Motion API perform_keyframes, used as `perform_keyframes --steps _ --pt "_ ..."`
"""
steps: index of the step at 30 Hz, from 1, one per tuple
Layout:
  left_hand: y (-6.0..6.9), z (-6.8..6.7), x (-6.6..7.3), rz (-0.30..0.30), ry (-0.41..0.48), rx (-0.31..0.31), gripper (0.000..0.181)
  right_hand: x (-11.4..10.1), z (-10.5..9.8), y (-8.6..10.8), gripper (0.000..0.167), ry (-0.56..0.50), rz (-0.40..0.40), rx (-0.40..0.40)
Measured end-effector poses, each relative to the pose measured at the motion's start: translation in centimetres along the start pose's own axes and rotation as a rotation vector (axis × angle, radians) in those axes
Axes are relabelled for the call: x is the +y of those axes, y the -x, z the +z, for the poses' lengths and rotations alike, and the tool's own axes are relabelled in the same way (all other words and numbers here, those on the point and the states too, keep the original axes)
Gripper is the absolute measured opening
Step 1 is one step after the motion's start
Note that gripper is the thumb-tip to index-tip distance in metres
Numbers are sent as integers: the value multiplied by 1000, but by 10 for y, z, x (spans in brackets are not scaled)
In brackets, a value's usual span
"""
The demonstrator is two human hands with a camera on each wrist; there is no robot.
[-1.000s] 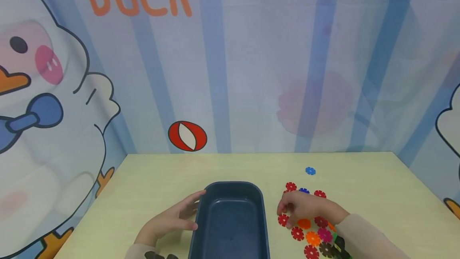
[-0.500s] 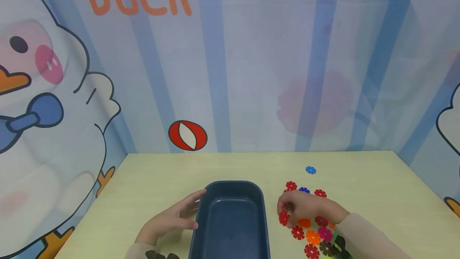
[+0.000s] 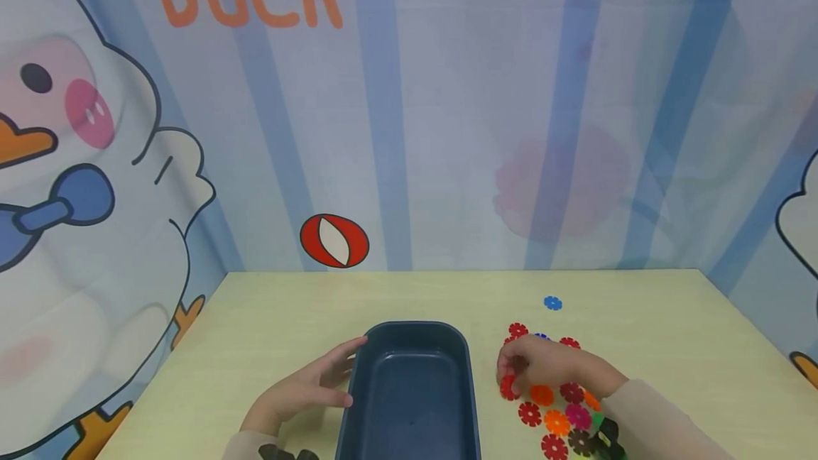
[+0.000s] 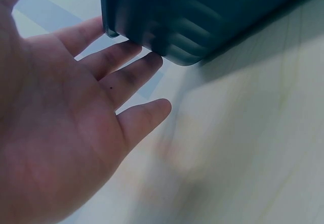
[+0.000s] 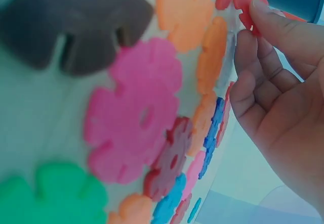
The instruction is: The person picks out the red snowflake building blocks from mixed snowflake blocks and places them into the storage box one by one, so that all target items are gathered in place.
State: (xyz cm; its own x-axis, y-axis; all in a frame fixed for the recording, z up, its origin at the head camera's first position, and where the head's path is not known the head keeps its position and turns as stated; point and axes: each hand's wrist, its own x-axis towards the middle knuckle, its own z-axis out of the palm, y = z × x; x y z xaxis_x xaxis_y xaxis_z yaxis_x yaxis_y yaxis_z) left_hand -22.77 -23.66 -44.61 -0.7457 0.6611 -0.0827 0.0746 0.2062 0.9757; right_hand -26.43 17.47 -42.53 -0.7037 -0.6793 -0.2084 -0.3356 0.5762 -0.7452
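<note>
A dark blue rectangular tray [image 3: 414, 403] stands on the table with nothing inside. The left hand [image 3: 307, 387], fingers spread and nearly straight, touches its left side; in the left wrist view the fingertips of that hand [image 4: 76, 107] lie against the tray wall [image 4: 167, 21]. Over the notched discs at the right, the right hand [image 3: 543, 364] pinches a red disc [image 3: 508, 387] between thumb and fingers. The right wrist view shows this red disc [image 5: 245, 4] at the thumb tip of the right hand [image 5: 283, 87], its other fingers curled.
Several loose discs lie right of the tray, among them orange [image 3: 557, 422], magenta [image 3: 578, 416] and dark brown [image 3: 580, 441] ones. A light blue disc [image 3: 552, 302] lies apart, farther back. A printed curtain [image 3: 447, 126] hangs behind the table [image 3: 287, 318].
The right hand has shifted slightly to the right, and the red disc at its fingertips has tilted and moved a little with it. The left hand and tray have stayed in place.
</note>
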Motion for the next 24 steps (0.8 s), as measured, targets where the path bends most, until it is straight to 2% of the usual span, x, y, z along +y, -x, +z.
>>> perform_keyframes --steps 7,15,18,24 --pt "0 0 1 -2 -9 7 84 -5 -8 4 15 36 8 20" --pt "0 0 1 -4 -13 12 84 -25 -29 9 7 2 -109 59" --pt "0 0 1 -3 -12 10 84 -35 -35 11 7 -15 -128 65" --pt "0 0 0 2 -6 0 85 -58 -33 9 7 -68 -199 45"
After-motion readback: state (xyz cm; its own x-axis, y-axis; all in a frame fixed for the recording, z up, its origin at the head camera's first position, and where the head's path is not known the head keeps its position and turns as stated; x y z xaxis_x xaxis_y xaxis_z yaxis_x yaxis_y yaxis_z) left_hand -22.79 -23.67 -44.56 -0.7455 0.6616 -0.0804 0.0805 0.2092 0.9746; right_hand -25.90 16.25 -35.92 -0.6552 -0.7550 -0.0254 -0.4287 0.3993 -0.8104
